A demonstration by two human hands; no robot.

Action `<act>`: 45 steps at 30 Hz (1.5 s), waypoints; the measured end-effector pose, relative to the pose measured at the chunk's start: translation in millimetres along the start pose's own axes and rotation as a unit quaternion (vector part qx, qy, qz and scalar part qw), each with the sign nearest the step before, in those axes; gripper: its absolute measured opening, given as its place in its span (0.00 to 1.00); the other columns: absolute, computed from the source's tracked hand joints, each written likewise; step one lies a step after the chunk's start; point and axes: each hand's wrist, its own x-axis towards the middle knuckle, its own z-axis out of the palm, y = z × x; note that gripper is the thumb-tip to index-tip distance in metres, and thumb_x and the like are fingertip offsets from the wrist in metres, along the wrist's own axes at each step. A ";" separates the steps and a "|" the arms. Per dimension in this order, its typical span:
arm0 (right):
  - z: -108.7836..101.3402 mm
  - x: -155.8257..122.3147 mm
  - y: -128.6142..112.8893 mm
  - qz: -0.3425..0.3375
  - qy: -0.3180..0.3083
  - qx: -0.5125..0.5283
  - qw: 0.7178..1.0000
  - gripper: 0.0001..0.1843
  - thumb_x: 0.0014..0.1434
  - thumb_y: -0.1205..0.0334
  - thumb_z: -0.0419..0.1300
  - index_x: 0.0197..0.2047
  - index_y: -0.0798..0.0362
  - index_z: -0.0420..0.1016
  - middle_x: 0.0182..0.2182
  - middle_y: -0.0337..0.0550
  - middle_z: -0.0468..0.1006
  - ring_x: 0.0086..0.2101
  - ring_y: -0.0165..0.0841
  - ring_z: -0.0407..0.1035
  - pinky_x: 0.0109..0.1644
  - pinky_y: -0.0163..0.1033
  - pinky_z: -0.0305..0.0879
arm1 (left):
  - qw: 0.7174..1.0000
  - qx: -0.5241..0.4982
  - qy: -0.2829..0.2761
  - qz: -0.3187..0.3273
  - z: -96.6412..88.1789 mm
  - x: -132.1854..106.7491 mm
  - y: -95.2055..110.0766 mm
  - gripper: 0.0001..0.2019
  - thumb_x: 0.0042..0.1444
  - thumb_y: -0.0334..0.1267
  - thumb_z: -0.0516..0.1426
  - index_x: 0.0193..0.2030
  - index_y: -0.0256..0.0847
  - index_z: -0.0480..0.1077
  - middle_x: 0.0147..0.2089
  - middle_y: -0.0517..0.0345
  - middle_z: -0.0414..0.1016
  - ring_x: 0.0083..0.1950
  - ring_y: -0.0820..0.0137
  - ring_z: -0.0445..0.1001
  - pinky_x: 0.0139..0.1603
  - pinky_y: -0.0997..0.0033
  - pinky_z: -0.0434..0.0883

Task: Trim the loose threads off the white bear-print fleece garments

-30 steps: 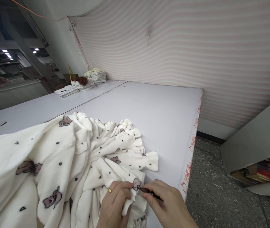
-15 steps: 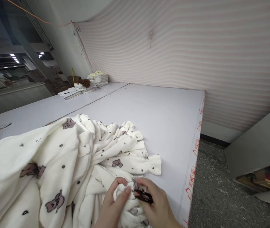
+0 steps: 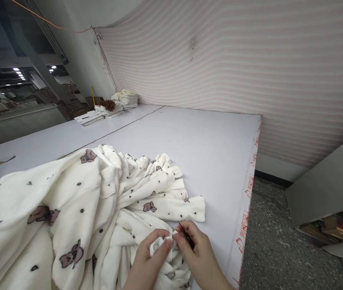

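A heap of white fleece garments (image 3: pixel 77 209) printed with small brown bears and dark dots lies on the pale table (image 3: pixel 207 153). At the near edge my left hand (image 3: pixel 147 262) pinches a bunched bit of this fabric between thumb and fingers. Right beside it, my right hand (image 3: pixel 198 257) holds a small dark snipper (image 3: pixel 186 237) with its tip against the same bit of fabric. Both hands touch at the fold.
Stacks of folded pale pieces and a brown brush (image 3: pixel 111 105) sit at the table's far left corner. A striped wall runs behind. The table's right edge (image 3: pixel 248 201) carries red print and drops to a speckled floor; a grey shelf with boxes (image 3: pixel 334 201) stands to the right.
The right hand has turned the snipper from lying flat to pointing tip-first at the fabric. The left hand has bunched the cloth tighter and moved slightly up.
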 end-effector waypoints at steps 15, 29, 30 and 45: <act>-8.9 -2.2 -3.2 0.008 -0.018 0.018 1.000 0.09 0.58 0.59 0.61 0.39 0.50 0.81 0.37 0.44 0.82 0.39 0.38 0.75 0.43 0.37 0.70 | 0.982 0.088 0.029 0.167 11.7 -1.5 6.2 0.12 0.54 0.48 0.57 0.33 0.42 0.73 0.33 0.59 0.77 0.37 0.65 0.74 0.43 0.71 0.70; -72.4 48.8 52.0 0.001 0.044 -0.185 0.982 0.10 0.57 0.70 0.54 0.35 0.52 0.77 0.42 0.47 0.72 0.32 0.35 0.67 0.39 0.40 0.60 | 0.875 0.405 -0.163 0.209 -13.7 6.0 14.0 0.05 0.52 0.34 0.56 0.32 0.48 0.73 0.35 0.62 0.79 0.36 0.66 0.78 0.34 0.75 0.71; -75.7 53.1 48.3 0.009 0.035 -0.160 0.986 0.07 0.58 0.66 0.55 0.33 0.52 0.75 0.41 0.46 0.73 0.32 0.34 0.66 0.38 0.38 0.60 | 0.870 0.416 -0.175 0.198 -15.6 6.2 13.0 0.06 0.50 0.33 0.57 0.33 0.49 0.74 0.36 0.62 0.79 0.38 0.65 0.78 0.36 0.75 0.71; -35.6 14.7 24.1 0.149 0.038 0.078 0.985 0.22 0.62 0.42 0.49 0.30 0.53 0.63 0.20 0.32 0.60 0.19 0.25 0.53 0.22 0.30 0.53 | 0.878 0.272 0.037 0.392 30.4 7.1 -10.7 0.08 0.58 0.30 0.48 0.41 0.44 0.64 0.39 0.55 0.68 0.38 0.66 0.72 0.38 0.70 0.69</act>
